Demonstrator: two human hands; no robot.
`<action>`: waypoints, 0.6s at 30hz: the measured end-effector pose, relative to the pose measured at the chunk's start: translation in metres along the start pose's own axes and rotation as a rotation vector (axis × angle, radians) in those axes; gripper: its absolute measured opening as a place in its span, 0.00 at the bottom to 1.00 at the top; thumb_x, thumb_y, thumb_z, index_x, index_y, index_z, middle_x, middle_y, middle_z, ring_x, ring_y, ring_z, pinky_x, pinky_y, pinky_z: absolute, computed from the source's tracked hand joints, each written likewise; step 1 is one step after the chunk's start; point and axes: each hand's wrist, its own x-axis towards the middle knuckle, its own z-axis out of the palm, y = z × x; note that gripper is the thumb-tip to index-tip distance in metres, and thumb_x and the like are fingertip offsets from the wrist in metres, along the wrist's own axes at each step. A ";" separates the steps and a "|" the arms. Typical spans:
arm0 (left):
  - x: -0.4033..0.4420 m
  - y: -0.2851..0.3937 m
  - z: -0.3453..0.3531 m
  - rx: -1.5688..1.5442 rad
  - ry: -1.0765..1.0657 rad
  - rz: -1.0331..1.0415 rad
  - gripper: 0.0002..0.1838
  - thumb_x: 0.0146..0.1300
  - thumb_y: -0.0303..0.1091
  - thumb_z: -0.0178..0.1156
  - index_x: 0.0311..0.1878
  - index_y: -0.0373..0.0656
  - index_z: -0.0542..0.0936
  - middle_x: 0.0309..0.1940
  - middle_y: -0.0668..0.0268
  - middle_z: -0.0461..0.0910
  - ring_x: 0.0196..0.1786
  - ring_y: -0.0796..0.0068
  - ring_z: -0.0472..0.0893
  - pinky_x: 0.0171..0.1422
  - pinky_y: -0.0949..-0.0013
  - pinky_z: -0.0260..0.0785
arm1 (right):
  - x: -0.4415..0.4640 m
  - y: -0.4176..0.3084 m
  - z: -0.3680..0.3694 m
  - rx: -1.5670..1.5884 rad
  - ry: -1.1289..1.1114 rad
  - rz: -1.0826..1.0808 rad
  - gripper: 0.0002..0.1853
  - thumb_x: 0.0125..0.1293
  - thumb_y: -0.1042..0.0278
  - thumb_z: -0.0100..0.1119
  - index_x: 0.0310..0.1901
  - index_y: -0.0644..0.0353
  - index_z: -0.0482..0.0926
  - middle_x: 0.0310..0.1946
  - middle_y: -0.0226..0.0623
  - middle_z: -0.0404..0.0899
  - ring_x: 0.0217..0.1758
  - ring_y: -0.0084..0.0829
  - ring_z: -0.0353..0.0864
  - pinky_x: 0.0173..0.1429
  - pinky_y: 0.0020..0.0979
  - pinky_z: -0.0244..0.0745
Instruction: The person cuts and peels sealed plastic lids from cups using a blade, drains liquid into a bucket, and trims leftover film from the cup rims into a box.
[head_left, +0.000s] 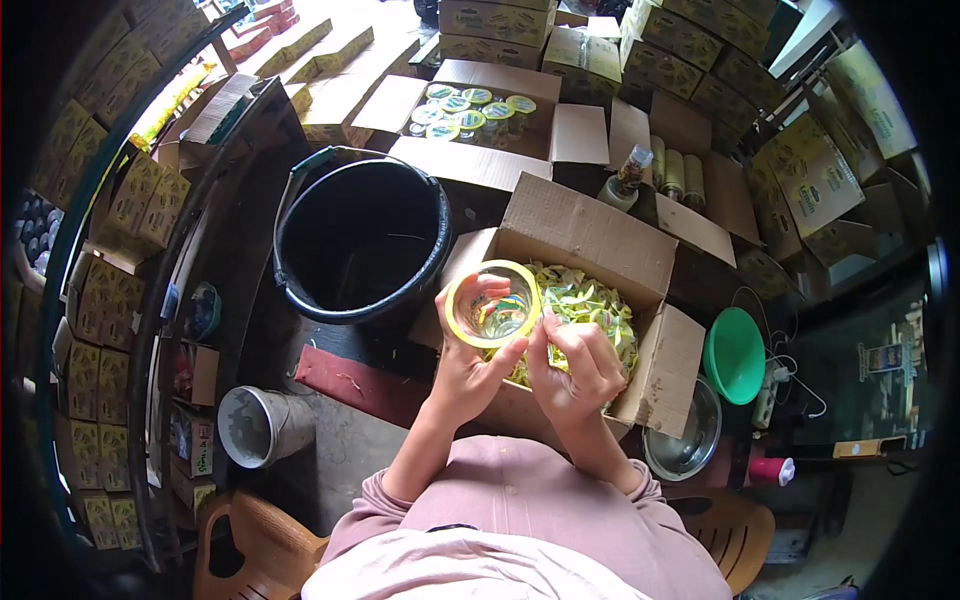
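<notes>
My left hand point(462, 378) is wrapped around a clear round plastic cup point(508, 324) with a yellow rim. Its mouth faces up toward me, and fingers show through the wall. At the rim's right side, my right hand point(578, 364) is closed in a pinch; I cannot make out what, if anything, lies between the fingertips. Both hands are above the near left part of an open cardboard box point(598, 236). Inside that box lies a heap of yellow-green and white printed strips point(603, 305), partly hidden by my hands.
A large black bucket point(292, 300) stands left of the box. Behind is a carton point(500, 77) of yellow-lidded cups point(470, 119). To the right are a green bowl point(735, 355), a clear basin point(690, 462) and a pink thread spool point(768, 471). A whitish pail point(262, 428) sits lower left.
</notes>
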 end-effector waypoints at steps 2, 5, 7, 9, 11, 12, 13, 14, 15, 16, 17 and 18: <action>0.000 -0.001 -0.001 0.023 -0.022 0.016 0.37 0.52 0.28 0.61 0.61 0.41 0.50 0.53 0.57 0.62 0.57 0.67 0.66 0.61 0.66 0.60 | 0.001 0.002 0.001 -0.041 -0.005 -0.016 0.11 0.43 0.84 0.63 0.32 0.63 0.79 0.20 0.34 0.74 0.20 0.27 0.75 0.25 0.25 0.70; -0.003 0.000 0.000 -0.007 -0.061 -0.008 0.38 0.52 0.29 0.61 0.62 0.41 0.50 0.52 0.57 0.62 0.57 0.68 0.66 0.61 0.67 0.60 | 0.007 0.011 0.002 0.053 -0.001 0.040 0.11 0.44 0.83 0.63 0.32 0.63 0.79 0.20 0.35 0.75 0.20 0.27 0.75 0.25 0.25 0.70; -0.003 0.001 0.001 -0.036 -0.061 -0.017 0.37 0.53 0.28 0.61 0.62 0.41 0.50 0.53 0.57 0.62 0.58 0.68 0.65 0.61 0.67 0.60 | 0.006 0.011 0.002 0.148 -0.001 0.192 0.09 0.44 0.83 0.63 0.30 0.63 0.78 0.19 0.36 0.75 0.21 0.26 0.76 0.26 0.24 0.70; -0.002 0.004 0.003 -0.067 -0.054 -0.035 0.37 0.53 0.28 0.60 0.62 0.41 0.50 0.53 0.57 0.62 0.58 0.68 0.65 0.61 0.67 0.60 | 0.002 0.010 -0.001 0.220 0.011 0.310 0.09 0.44 0.83 0.63 0.29 0.63 0.78 0.19 0.36 0.76 0.21 0.26 0.76 0.26 0.23 0.70; -0.003 0.002 0.002 -0.077 -0.053 -0.033 0.37 0.53 0.27 0.60 0.62 0.40 0.50 0.53 0.57 0.62 0.58 0.68 0.65 0.61 0.67 0.60 | -0.001 0.008 -0.006 0.213 0.014 0.271 0.08 0.45 0.83 0.62 0.29 0.65 0.77 0.19 0.35 0.75 0.21 0.24 0.75 0.25 0.21 0.67; -0.003 0.001 0.002 -0.083 -0.052 -0.032 0.37 0.53 0.27 0.60 0.62 0.40 0.50 0.53 0.57 0.61 0.58 0.68 0.65 0.61 0.67 0.60 | -0.003 0.007 -0.009 0.208 0.014 0.251 0.07 0.46 0.84 0.62 0.28 0.66 0.76 0.19 0.34 0.74 0.21 0.23 0.74 0.25 0.21 0.65; -0.003 0.000 0.003 -0.080 -0.050 -0.034 0.37 0.53 0.27 0.60 0.62 0.40 0.50 0.53 0.57 0.62 0.58 0.68 0.65 0.61 0.67 0.60 | -0.005 0.005 -0.012 0.195 0.006 0.248 0.07 0.46 0.84 0.62 0.28 0.66 0.76 0.19 0.35 0.74 0.21 0.23 0.74 0.25 0.20 0.65; -0.004 0.000 0.003 -0.077 -0.046 -0.037 0.37 0.53 0.27 0.60 0.62 0.40 0.51 0.53 0.57 0.62 0.58 0.68 0.65 0.61 0.67 0.60 | -0.007 0.003 -0.015 0.182 -0.004 0.245 0.07 0.45 0.84 0.62 0.28 0.67 0.76 0.19 0.35 0.75 0.21 0.23 0.74 0.25 0.20 0.65; -0.004 0.000 0.003 -0.074 -0.042 -0.038 0.36 0.53 0.27 0.60 0.62 0.40 0.51 0.53 0.58 0.62 0.58 0.68 0.65 0.61 0.67 0.60 | -0.008 0.002 -0.016 0.170 -0.013 0.240 0.07 0.45 0.84 0.62 0.28 0.67 0.76 0.20 0.36 0.75 0.21 0.23 0.74 0.25 0.20 0.65; -0.004 0.000 0.004 -0.073 -0.043 -0.034 0.36 0.53 0.27 0.60 0.62 0.40 0.51 0.53 0.58 0.62 0.58 0.68 0.65 0.61 0.67 0.60 | -0.011 0.002 -0.015 0.180 -0.005 0.229 0.07 0.46 0.84 0.62 0.28 0.67 0.75 0.21 0.37 0.75 0.22 0.24 0.75 0.25 0.20 0.66; -0.004 0.000 0.004 -0.073 -0.045 -0.029 0.36 0.53 0.27 0.60 0.62 0.40 0.51 0.53 0.58 0.62 0.58 0.68 0.65 0.61 0.67 0.60 | -0.012 0.002 -0.015 0.183 -0.007 0.224 0.07 0.46 0.84 0.62 0.28 0.67 0.75 0.21 0.37 0.76 0.22 0.24 0.75 0.26 0.20 0.66; -0.004 0.000 0.005 -0.072 -0.047 -0.025 0.36 0.53 0.27 0.60 0.62 0.40 0.51 0.53 0.58 0.62 0.58 0.68 0.65 0.61 0.67 0.60 | -0.014 0.002 -0.014 0.185 -0.008 0.219 0.07 0.46 0.84 0.63 0.28 0.67 0.75 0.21 0.38 0.76 0.22 0.25 0.75 0.26 0.20 0.66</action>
